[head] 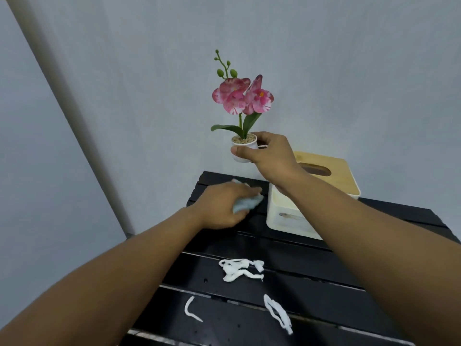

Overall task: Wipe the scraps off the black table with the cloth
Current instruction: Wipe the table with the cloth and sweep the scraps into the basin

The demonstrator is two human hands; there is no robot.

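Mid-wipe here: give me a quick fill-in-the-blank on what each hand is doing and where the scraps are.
1. The left hand presses a light blue ____ onto the black table.
2. The right hand holds the white ____ of the orchid above the table.
3. The white scraps lie ____ the person than the tissue box.

Missing words: cloth; pot; nearer to
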